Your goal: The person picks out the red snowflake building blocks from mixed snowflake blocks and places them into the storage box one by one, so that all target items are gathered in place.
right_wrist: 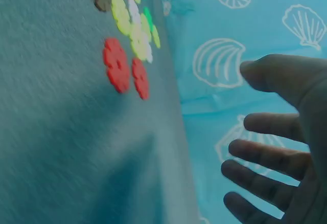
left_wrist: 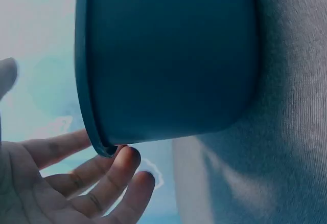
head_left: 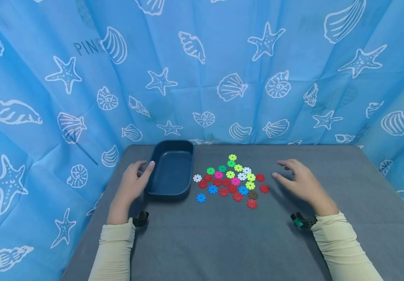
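Note:
A dark blue rectangular tub (head_left: 169, 193) stands left of the middle. My left hand (head_left: 134, 177) is at its left side, the thumb apart from the rim. In the left wrist view the fingers (left_wrist: 110, 185) spread loosely by the tub's rim (left_wrist: 84, 81); whether they touch it I cannot tell. Notched plastic snowflake discs (head_left: 225, 182) in red, blue, green, yellow, white, pink and brown lie in a loose patch right of the tub. My right hand (head_left: 300, 182) hovers to their right, holding nothing, nearest to two red discs (right_wrist: 117, 65).
The table has a grey cloth (head_left: 216, 242) over it. Behind it and at the sides hangs a blue curtain (head_left: 202, 70) printed with shells and starfish. Each wrist wears a dark strap, the right one (head_left: 303, 221) with a green part.

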A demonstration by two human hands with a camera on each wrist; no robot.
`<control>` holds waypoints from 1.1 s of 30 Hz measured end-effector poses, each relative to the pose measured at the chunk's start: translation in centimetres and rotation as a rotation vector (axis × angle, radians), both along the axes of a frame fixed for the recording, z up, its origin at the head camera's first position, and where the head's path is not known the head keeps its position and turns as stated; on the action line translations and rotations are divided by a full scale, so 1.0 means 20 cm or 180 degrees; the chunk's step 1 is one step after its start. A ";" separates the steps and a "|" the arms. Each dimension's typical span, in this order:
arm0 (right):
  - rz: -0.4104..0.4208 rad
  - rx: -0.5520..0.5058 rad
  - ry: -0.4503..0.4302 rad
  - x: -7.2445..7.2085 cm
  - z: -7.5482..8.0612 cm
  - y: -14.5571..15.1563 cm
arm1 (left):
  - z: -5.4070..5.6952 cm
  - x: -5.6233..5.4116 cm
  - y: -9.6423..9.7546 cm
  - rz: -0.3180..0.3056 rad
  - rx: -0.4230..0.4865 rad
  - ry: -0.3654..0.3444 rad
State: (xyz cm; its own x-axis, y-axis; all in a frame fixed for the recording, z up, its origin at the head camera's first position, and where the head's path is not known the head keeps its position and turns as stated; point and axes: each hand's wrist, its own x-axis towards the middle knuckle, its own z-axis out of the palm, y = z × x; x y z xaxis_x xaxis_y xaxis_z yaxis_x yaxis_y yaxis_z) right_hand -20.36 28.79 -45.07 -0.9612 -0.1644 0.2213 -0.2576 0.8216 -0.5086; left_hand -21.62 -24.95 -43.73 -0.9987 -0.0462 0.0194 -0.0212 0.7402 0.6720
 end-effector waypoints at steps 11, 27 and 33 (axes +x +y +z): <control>0.0208 -0.0429 -0.0108 -0.04 -0.13 -0.04 | -0.02 -0.03 -0.04 0.0162 0.0577 -0.0489; 0.0319 -0.0568 -0.0294 -0.06 -0.22 -0.02 | -0.04 -0.05 -0.08 0.0369 0.1554 -0.0657; 0.0365 -0.0602 -0.0394 -0.05 -0.22 -0.02 | -0.05 -0.05 -0.10 0.0379 0.1829 -0.0674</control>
State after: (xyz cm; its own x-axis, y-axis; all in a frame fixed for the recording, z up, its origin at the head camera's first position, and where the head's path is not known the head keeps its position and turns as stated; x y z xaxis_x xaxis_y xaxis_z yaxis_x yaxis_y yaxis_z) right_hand -21.45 28.36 -49.56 -0.9604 -0.2407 0.1401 -0.2697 0.6779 -0.6839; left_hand -22.58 -26.90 -44.79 -0.9656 -0.1016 -0.2395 -0.2577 0.2458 0.9344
